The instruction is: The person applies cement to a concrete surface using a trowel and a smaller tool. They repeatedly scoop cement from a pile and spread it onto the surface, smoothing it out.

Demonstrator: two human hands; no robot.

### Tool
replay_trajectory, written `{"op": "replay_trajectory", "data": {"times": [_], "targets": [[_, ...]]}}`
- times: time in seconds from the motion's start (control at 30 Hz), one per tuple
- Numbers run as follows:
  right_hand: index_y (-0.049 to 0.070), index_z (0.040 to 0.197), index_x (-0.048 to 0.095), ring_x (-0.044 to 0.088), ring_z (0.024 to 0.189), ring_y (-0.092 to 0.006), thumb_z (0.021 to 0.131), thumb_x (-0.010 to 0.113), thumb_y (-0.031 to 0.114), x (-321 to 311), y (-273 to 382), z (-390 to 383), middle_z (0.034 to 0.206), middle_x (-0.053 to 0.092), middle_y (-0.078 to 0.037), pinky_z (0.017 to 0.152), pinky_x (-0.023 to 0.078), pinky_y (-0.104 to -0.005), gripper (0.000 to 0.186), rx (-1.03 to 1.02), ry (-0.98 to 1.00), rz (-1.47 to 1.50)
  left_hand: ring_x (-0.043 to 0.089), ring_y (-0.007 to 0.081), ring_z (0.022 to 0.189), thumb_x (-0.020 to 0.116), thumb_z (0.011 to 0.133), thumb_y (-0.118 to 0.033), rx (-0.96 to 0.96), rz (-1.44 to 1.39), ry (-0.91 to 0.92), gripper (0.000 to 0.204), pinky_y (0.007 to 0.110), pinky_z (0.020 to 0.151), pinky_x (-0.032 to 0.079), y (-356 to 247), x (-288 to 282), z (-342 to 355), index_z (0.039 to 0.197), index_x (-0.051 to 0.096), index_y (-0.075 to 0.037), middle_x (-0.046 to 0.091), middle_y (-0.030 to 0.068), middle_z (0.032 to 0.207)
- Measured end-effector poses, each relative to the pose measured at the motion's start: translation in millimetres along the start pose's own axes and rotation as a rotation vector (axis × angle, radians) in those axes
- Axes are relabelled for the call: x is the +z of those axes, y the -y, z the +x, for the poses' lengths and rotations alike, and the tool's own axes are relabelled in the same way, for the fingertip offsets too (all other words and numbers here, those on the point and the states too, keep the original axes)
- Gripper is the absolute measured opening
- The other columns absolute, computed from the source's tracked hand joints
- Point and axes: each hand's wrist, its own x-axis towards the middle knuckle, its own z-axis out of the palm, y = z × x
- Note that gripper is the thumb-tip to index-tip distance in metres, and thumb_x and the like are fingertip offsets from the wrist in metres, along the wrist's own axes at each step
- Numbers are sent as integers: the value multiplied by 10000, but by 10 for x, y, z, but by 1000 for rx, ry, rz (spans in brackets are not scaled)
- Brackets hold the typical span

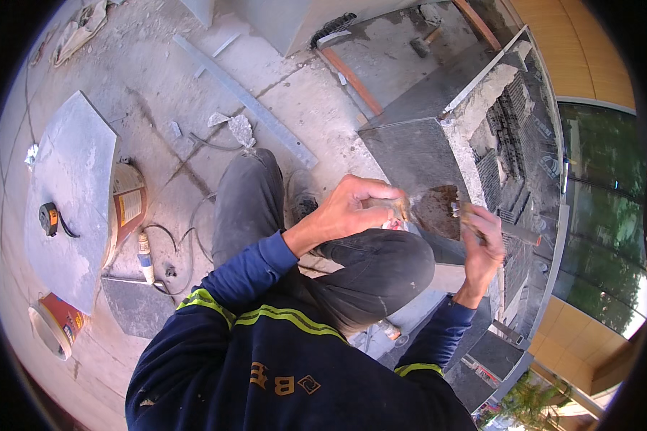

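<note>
My right hand (482,241) is closed round the grey handle of a scraper (438,212), whose broad blade is stained brown. The blade points left, toward my left hand (345,210). That hand is closed, with thumb and forefinger at the blade's free edge. A small pale, reddish thing (395,224) shows under its fingertips, too small to name. Both hands are above my bent knee, beside a dark grey slab-faced block (417,147) with rough mortar (461,154) along its edge.
A grey board (75,201) rests on a bucket (128,201), with a tape measure (49,218) on top. Nearby are a sealant tube (145,258), a tipped bucket (54,323) and a cable. A long metal straightedge (248,100) lies ahead; a mallet (424,43) lies farther off.
</note>
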Motion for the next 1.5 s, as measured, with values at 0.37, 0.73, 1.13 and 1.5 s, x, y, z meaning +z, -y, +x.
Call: {"op": "replay_trajectory", "data": {"times": [0.37, 0.73, 1.13, 1.5], "targets": [[-13, 1345, 598, 444, 567, -29, 1053, 613, 172, 288, -73, -288, 995, 686, -72, 457, 293, -193, 345, 514, -433, 353, 620, 109, 1009, 672, 982, -110, -103, 345, -314, 359, 288, 897, 514, 377, -207, 97, 1292, 658, 70, 732, 68, 1089], [-42, 1233, 691, 408, 506, -13, 1011, 664, 153, 575, 613, -199, 825, 669, -39, 433, 264, -204, 297, 559, -306, 331, 733, 334, 834, 727, 843, -187, 121, 733, -200, 338, 382, 733, 574, 27, 425, 245, 1154, 739, -54, 735, 156, 981], [-1, 1273, 711, 616, 1121, -233, 847, 709, -10, -147, 406, -211, 1236, 645, -161, 984, 478, -344, 425, -69, -84, -79, 706, 153, 857, 687, 880, -104, -101, 356, -46, 329, 312, 767, 545, 67, 135, 206, 1165, 721, 57, 773, 163, 984], [90, 1304, 743, 591, 1100, -164, 838, 704, -141, -245, 232, -54, 1238, 651, -80, 975, 462, -273, 522, 40, -7, -363, 683, 131, 875, 724, 854, -41, 60, 70, -65, 290, 303, 756, 536, 34, 107, -25, 1125, 729, 60, 749, 126, 971]]}}
